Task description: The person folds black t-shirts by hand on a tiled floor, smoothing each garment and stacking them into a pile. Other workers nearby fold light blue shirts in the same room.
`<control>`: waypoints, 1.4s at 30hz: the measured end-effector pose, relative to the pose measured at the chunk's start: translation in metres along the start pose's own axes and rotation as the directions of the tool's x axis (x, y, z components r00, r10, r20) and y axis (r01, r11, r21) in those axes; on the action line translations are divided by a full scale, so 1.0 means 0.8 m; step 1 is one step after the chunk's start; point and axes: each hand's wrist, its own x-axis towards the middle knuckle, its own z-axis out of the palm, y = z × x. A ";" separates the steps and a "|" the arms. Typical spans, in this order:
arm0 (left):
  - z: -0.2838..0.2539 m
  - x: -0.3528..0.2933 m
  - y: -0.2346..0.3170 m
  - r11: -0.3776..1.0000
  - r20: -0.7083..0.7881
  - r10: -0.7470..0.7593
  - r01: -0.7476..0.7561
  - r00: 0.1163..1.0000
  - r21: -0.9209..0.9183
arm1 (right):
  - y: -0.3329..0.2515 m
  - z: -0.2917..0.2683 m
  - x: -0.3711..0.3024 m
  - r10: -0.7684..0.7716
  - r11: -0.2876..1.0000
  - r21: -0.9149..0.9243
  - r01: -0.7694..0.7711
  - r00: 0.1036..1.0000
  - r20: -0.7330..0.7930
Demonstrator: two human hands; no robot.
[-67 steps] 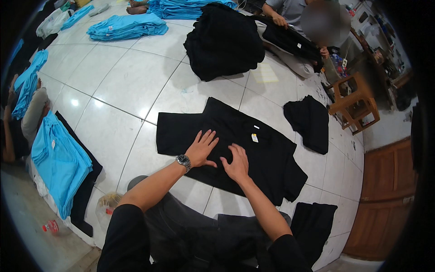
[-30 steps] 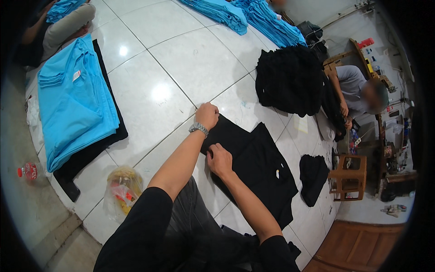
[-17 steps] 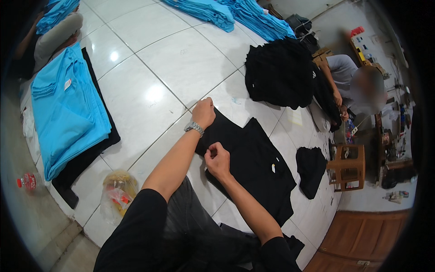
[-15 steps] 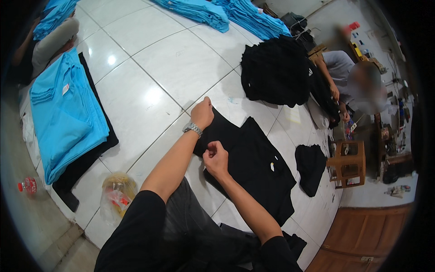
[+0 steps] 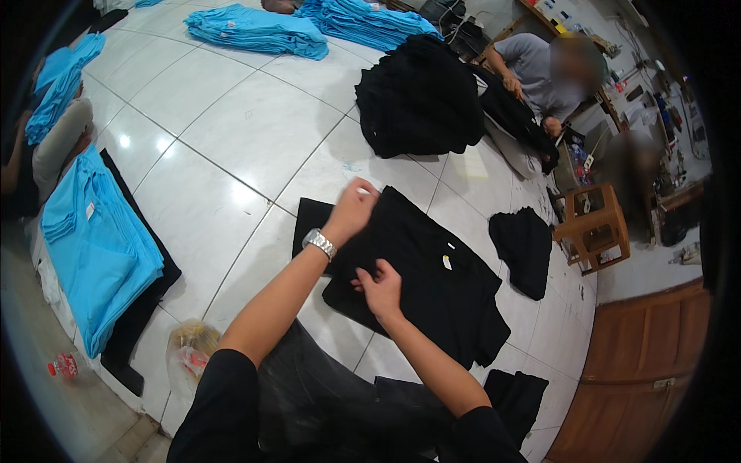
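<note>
A black shirt (image 5: pixel 432 270) lies spread on the tiled floor in front of me, with a small white tag on it. Part of it sticks out to the left under my left forearm. At the far edge of the shirt is my left hand (image 5: pixel 354 210), a metal watch on its wrist, its fingers bent but apart with nothing visible in them. My right hand (image 5: pixel 381 293) hovers over the near left part of the shirt, fingers loosely curled and apart, holding nothing I can see.
Beyond the shirt stands a large black garment pile (image 5: pixel 417 96). Folded blue shirts (image 5: pixel 104 247) lie on the left, more blue stacks (image 5: pixel 258 31) at the back. A smaller black bundle (image 5: pixel 523 251) and a brown plastic stool (image 5: pixel 590 224) are right. People sit left and far right.
My left hand has come away from the shirt's left part, which now lies flatter, and sits closer to the far edge. My right hand's fingers have loosened. The whole view has shifted.
</note>
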 end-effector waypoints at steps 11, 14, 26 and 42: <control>0.041 -0.054 -0.101 0.566 0.447 0.263 -0.512 0.855 0.646 | 0.069 -0.110 -0.032 0.433 0.886 0.210 -0.413 0.900 -0.056; 0.044 -0.064 -0.111 0.430 0.568 0.206 -0.595 0.797 0.679 | 0.077 -0.123 -0.034 0.459 0.883 0.116 -0.454 0.888 -0.015; 0.062 -0.102 -0.094 0.257 0.543 0.100 -0.549 0.834 0.795 | 0.065 -0.156 -0.006 -0.238 0.487 -0.858 0.163 0.970 0.049; 0.055 -0.041 -0.127 0.292 0.528 0.133 -0.542 0.839 0.788 | 0.055 -0.133 -0.001 0.054 0.319 -0.935 0.155 0.982 0.182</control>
